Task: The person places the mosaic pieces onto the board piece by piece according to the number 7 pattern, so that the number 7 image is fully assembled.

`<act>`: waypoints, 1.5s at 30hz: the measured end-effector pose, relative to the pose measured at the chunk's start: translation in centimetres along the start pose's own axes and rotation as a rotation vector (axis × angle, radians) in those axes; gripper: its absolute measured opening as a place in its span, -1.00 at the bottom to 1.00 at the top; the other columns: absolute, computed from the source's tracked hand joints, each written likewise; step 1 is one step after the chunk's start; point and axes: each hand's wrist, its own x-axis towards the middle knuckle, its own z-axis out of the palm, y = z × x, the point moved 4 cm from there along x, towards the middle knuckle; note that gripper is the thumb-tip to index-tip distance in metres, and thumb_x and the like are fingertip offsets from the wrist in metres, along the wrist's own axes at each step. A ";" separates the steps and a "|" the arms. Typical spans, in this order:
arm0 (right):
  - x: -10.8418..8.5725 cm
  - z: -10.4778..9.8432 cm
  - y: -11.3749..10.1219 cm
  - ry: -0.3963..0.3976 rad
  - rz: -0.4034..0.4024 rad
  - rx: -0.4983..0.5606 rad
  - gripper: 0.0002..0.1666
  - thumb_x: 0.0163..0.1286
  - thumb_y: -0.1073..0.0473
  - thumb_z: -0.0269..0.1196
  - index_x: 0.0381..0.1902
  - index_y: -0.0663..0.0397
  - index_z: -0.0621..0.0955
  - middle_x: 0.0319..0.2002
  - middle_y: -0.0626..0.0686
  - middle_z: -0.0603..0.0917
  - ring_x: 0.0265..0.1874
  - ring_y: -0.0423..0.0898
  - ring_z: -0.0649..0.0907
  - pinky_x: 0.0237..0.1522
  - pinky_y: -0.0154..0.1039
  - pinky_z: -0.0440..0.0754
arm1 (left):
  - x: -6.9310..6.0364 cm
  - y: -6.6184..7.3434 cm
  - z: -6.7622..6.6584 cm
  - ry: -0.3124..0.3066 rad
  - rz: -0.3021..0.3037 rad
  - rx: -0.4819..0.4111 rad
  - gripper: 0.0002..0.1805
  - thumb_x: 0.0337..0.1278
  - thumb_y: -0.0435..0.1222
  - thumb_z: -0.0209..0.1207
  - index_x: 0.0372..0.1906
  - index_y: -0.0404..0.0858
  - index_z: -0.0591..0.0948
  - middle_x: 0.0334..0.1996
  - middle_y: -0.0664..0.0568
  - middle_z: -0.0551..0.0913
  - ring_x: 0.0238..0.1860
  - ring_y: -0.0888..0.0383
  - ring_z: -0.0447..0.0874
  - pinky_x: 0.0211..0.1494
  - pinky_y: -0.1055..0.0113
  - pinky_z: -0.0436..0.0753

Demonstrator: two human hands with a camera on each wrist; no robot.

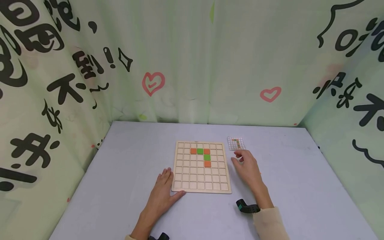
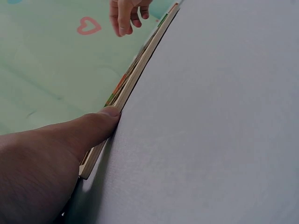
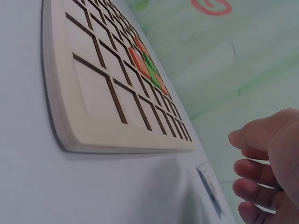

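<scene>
A square wooden grid board (image 1: 201,191) lies flat on the table. Orange tiles (image 1: 193,151) and green tiles (image 1: 200,151) fill several of its cells, in a row that turns downward at its right end. My left hand (image 1: 163,191) rests against the board's lower left corner, fingers along the left side and thumb on the front edge (image 2: 119,105). To the right of the board, my right hand (image 1: 248,168) hovers with loosely bent fingers and nothing between them. Just beyond its fingertips lies a small card (image 1: 236,143) printed with a coloured grid pattern.
The white-covered table (image 1: 120,160) extends around the board on all sides. Behind it and along both sides hangs a pale green curtain (image 1: 192,66) with black lettering and red hearts. A black band (image 1: 248,207) sits at my right wrist.
</scene>
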 end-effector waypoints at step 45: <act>-0.9 -1.6 5.9 -0.004 0.233 -0.134 -0.51 0.40 0.13 0.22 0.14 0.41 0.56 0.04 0.38 0.50 0.06 0.28 0.44 -0.06 0.11 0.50 | 0.0 0.0 0.0 -0.001 -0.001 -0.013 0.01 0.09 0.20 0.32 0.42 -0.47 0.36 0.49 -0.29 0.30 0.56 -0.17 0.17 0.62 -0.03 0.20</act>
